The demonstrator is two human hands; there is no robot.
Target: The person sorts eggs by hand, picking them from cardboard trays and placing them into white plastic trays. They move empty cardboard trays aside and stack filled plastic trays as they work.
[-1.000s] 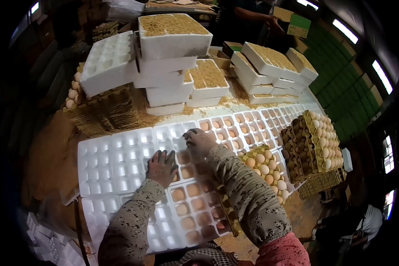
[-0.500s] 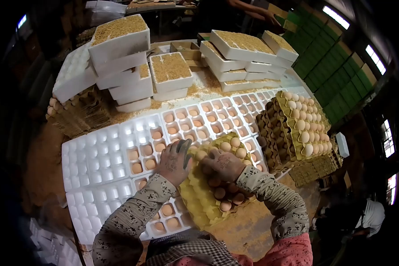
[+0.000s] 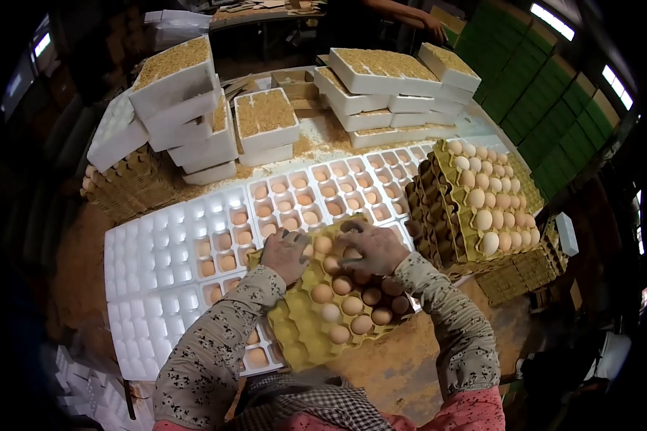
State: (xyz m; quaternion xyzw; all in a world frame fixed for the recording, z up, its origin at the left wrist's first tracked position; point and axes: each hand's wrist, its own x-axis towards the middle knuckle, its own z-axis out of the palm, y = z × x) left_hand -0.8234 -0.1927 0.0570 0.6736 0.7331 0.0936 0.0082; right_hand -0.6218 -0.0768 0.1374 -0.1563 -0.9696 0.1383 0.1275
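A yellow-brown pulp egg tray [image 3: 289,327] lies over the near part of white foam trays, several brown eggs [image 3: 352,305] in its cups and its left cups bare. At its upper left edge is my left hand [image 3: 286,255], fingers curled down beside an egg [image 3: 308,251]; what they grip, if anything, is hidden. My right hand [image 3: 376,248] reaches over the upper part, fingers bent around an egg [image 3: 351,253] still among the others. Beneath and beyond, white foam trays [image 3: 151,287] hold eggs in square pockets, with bare pockets at the left.
Stacked egg trays [image 3: 474,208], topped with pale eggs, stand at the right. White foam boxes filled with sawdust-like material [image 3: 266,115] are piled at the back. More pulp trays [image 3: 133,187] stand at left, green crates [image 3: 532,108] at far right. Another person's arm [image 3: 406,14] shows behind.
The pulp tray has shifted left and more of its eggs show. My right hand has moved up slightly, its fingers more spread. The view has turned slightly.
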